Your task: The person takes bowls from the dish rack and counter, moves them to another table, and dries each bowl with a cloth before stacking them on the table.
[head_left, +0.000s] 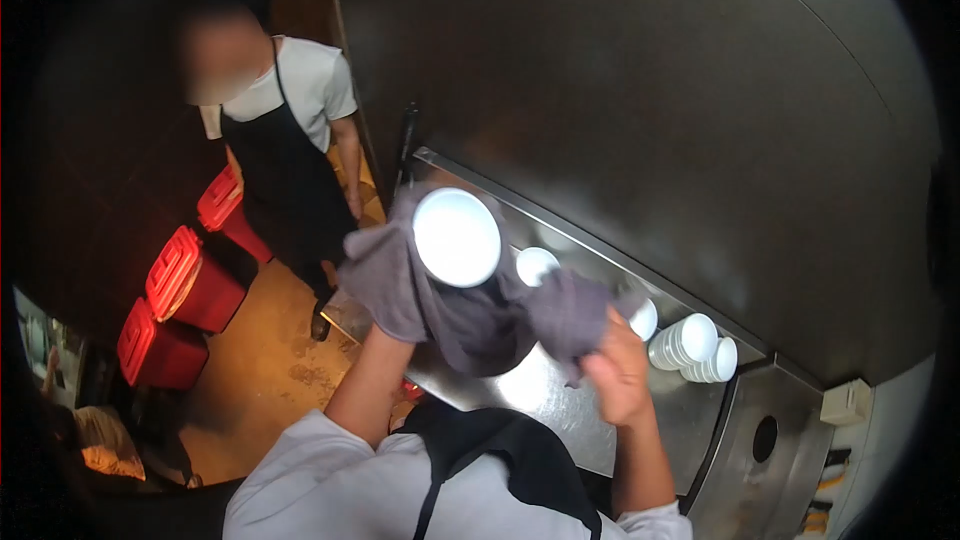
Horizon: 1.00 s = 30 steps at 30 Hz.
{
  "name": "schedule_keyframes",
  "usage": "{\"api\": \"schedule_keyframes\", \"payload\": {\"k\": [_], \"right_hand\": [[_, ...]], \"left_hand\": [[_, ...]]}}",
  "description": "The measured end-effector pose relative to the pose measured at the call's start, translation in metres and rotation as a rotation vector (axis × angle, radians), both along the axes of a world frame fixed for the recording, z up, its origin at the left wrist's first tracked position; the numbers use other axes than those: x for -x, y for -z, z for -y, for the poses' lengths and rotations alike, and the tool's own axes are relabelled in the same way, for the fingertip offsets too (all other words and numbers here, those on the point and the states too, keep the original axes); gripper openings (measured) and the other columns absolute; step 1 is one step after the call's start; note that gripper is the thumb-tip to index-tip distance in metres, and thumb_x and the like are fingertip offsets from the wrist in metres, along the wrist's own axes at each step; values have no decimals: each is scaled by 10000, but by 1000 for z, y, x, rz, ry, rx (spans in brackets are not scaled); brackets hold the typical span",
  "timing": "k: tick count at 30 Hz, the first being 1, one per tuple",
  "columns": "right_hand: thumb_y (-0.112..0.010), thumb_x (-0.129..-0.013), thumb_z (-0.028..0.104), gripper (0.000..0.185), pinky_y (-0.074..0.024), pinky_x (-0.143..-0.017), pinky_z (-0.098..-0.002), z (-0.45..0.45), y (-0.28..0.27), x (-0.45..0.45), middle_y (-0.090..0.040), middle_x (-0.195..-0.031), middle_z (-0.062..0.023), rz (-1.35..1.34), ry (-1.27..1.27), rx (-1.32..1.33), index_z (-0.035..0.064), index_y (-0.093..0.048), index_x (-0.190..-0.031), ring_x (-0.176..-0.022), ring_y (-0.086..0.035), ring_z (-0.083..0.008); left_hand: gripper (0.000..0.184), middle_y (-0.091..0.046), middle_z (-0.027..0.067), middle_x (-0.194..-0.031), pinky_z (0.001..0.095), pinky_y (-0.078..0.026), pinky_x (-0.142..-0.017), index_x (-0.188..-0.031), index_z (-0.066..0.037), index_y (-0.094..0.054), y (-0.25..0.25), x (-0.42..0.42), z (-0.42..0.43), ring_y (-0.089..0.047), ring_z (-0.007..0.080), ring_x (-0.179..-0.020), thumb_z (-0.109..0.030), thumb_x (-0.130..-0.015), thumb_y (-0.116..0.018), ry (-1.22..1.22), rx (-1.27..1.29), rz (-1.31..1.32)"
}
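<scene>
A white shirt (pixel 290 485) and a black apron (pixel 490 450) are filling the bottom of the frame, with the wearer's two arms reaching up toward the middle. The left forearm (pixel 368 388) is running into a gray cloth (pixel 385 265); the fabric is covering the left hand, so I cannot tell how its fingers are set. Against this part of the cloth, just above the frame's centre, a white bowl (pixel 456 237) is showing its round face. Right of centre, the right hand (pixel 618 375) is gripping a bunched part of the cloth, its fingertips partly hidden.

Behind them, a steel counter (pixel 500 388) is slanting toward the lower right. A smaller white bowl (pixel 537 264) is sitting near the centre, and two stacks of white bowls (pixel 684 342) are leaning at the right. At the upper left, a co-worker (pixel 290 155) is standing near three red bins (pixel 195 280).
</scene>
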State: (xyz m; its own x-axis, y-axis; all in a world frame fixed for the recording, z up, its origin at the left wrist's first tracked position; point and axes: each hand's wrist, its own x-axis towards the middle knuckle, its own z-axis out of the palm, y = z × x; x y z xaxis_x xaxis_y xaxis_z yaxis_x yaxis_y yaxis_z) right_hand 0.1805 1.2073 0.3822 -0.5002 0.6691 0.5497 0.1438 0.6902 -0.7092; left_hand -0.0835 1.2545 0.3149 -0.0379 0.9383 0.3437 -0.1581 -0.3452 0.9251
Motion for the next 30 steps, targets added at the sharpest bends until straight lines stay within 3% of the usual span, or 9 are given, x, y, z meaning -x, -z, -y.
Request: {"api": "schedule_keyframes", "payload": {"k": [5,8,12,13,15,17,24,28,30], "right_hand": [[-673,-778,88,266,-541,-809,-415,-59,15,44,-640,-901,-177,465,-50,-492,-26,-611,-1011,-920,-625,-406],[-694,-842,174,327,-540,-874,-425,-56,85,55,-651,-1074,-242,350,234,-196,-6,-623,-1105,-1050,-607,-444],[-628,-955,255,458,-510,-969,-413,-41,90,46,-599,-1358,-198,-11,72,879,-32,-555,-1304,-1185,-621,-316],[-562,-1007,256,467,-483,-1031,-387,-42,102,41,-594,-1354,-141,-653,-127,1347,-26,-514,-1376,-1193,-606,-245],[-501,-1056,254,389,-514,-961,-358,-22,65,34,-606,-1344,-122,-269,44,564,48,-518,-1386,-1156,-625,-245],[-585,-980,220,356,-522,-914,-351,-28,74,17,-645,-1233,-135,-496,181,607,25,-592,-1278,-1095,-641,-287],[-724,-749,88,182,-512,-663,-377,-36,22,35,-619,-846,-98,478,306,-531,66,-634,-906,-785,-635,-251],[-716,-843,180,374,-534,-778,-404,-23,77,33,-691,-973,-157,468,322,209,42,-579,-1162,-935,-674,-354],[-600,-964,272,429,-496,-1012,-424,-24,93,31,-661,-1266,-176,-32,122,755,21,-574,-1310,-1245,-607,-315]], "left_hand": [[664,-546,131,-1369,348,-430,-1085,-1450,-19,-412,15,-36,24,-539,239,-1268,-293,-910,-685,167,-27,-153],[662,-549,126,-1363,343,-436,-1080,-1450,-19,-411,27,-34,31,-544,231,-1261,-277,-909,-692,228,18,-158],[660,-553,120,-1356,336,-443,-1072,-1449,-18,-410,29,-41,30,-549,221,-1252,-257,-908,-703,276,28,-92],[660,-554,118,-1354,334,-445,-1070,-1449,-18,-410,27,-43,31,-550,219,-1250,-251,-907,-705,275,28,-68],[659,-556,115,-1350,331,-449,-1067,-1449,-18,-410,23,-46,28,-553,214,-1245,-241,-907,-710,280,55,1],[658,-558,112,-1347,328,-453,-1063,-1449,-17,-410,27,-42,28,-556,209,-1241,-231,-906,-715,296,109,91],[655,-568,103,-1329,316,-467,-1047,-1446,-14,-409,37,-52,30,-568,193,-1222,-198,-904,-729,429,231,230],[644,-585,107,-1306,309,-479,-1028,-1436,-6,-414,36,-60,27,-583,188,-1202,-190,-901,-721,343,143,53],[638,-594,108,-1294,305,-485,-1018,-1432,-2,-416,34,-65,28,-591,186,-1193,-186,-900,-717,300,115,23]]}}
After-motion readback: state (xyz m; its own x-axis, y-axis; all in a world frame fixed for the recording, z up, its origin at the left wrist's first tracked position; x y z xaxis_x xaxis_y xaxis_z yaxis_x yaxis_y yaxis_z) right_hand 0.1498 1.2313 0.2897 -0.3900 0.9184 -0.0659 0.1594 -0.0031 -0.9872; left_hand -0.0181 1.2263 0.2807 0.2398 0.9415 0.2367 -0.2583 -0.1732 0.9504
